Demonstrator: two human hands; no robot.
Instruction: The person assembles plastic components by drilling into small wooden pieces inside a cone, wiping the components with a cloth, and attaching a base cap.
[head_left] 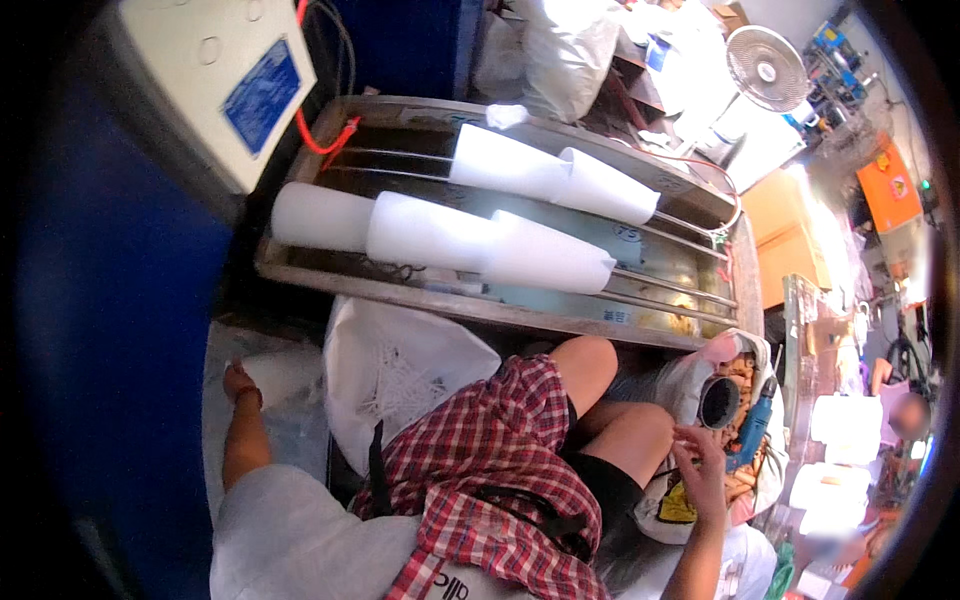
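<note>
1. Far left: bare left hand [240, 384] beside a smooth, white, tubular piece [286, 376], outline blurred against pale plastic sheeting [300, 432]; grip impossible to tell.
2. Right: bare right hand [704, 466], well apart from left, fingers loosely bent beside bare knee [645, 424]; fingertip contact unclear.

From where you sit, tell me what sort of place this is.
Likely a small workshop or factory: white rolls rest over a long trough, with a blue drill nearby and a fan beyond.
</note>
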